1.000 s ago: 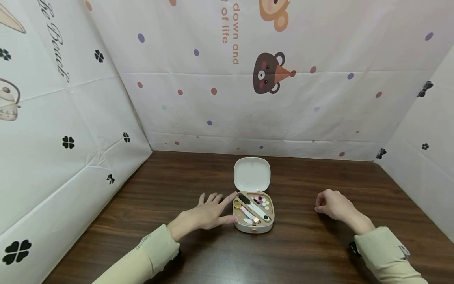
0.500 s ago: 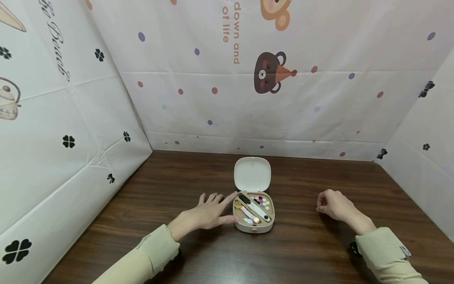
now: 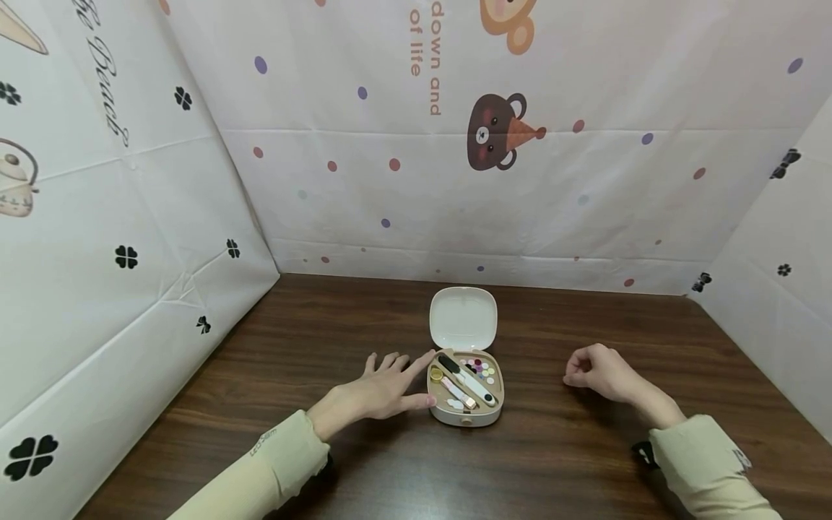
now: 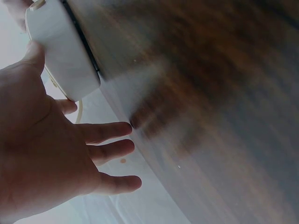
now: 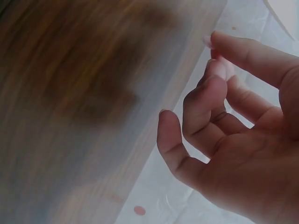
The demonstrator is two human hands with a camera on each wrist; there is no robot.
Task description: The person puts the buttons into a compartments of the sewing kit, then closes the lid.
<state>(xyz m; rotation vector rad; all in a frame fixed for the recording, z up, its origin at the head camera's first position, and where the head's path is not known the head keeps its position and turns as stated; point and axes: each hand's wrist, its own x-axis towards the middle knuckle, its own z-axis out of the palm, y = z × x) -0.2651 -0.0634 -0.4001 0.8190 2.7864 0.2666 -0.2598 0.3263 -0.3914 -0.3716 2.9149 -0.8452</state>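
Note:
A small white sewing box (image 3: 466,417) stands on the table with its lid (image 3: 463,318) raised. In it lie a black-and-white long tool (image 3: 469,379), a slim pink-and-white piece (image 3: 458,393), a gold round piece (image 3: 436,374) and several coloured buttons (image 3: 481,368). My left hand (image 3: 382,393) is spread; its thumb and index finger touch the box's left side, seen also in the left wrist view. To the right of the box hovers my right hand (image 3: 604,372), fingers curled and thumb meeting the index finger. A pale spot (image 5: 207,42) shows at the thumb tip; whether it is a nail or a tiny thing is unclear.
The dark wooden table (image 3: 312,318) is bounded by a printed white cloth at the back (image 3: 416,202), left (image 3: 162,217) and right (image 3: 760,253).
My right hand has shifted slightly left toward the box in the last half second. The left hand and the box stay put.

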